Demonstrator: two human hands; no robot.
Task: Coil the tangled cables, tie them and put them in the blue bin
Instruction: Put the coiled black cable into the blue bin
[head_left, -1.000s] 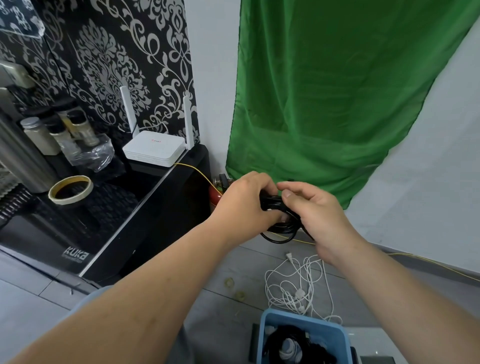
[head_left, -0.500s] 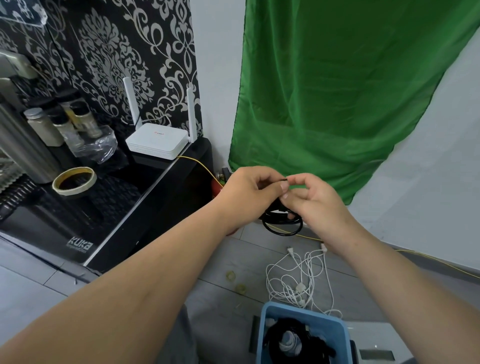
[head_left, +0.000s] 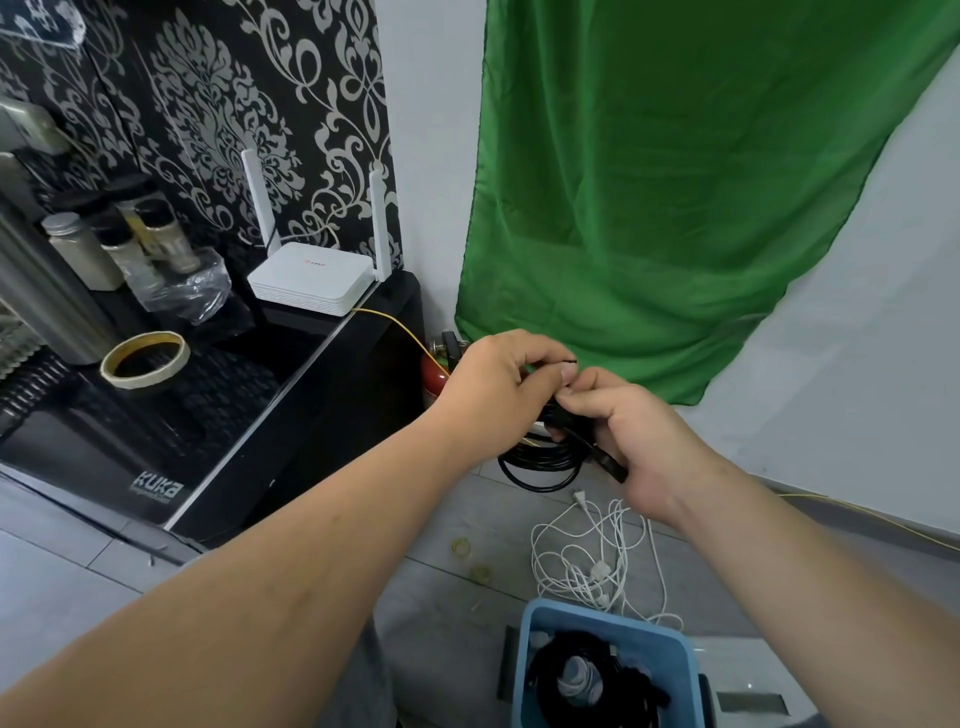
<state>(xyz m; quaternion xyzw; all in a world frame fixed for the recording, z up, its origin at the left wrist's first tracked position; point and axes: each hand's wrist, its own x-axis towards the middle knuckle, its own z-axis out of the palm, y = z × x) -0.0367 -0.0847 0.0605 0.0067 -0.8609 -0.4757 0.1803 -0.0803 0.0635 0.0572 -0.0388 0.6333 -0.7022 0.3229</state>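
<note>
Pinching a thin tie end (head_left: 571, 362) in left grip (head_left: 498, 384), clutching hanging black cable coil (head_left: 543, 465) with right grip (head_left: 631, 436), above floor (head_left: 431, 592) beyond blue bin (head_left: 521, 670). Drawn up since a second ago: probably tightening, binning next.

black cable (head_left: 543, 465), blue bin (head_left: 675, 654), green cloth (head_left: 675, 182)

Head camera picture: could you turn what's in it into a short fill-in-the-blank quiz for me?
The left hand and right hand hold a coiled cable coloured ____.
The white cable lies tangled on the ____.
The bin is coloured ____.
Missing words: black; floor; blue.
</note>
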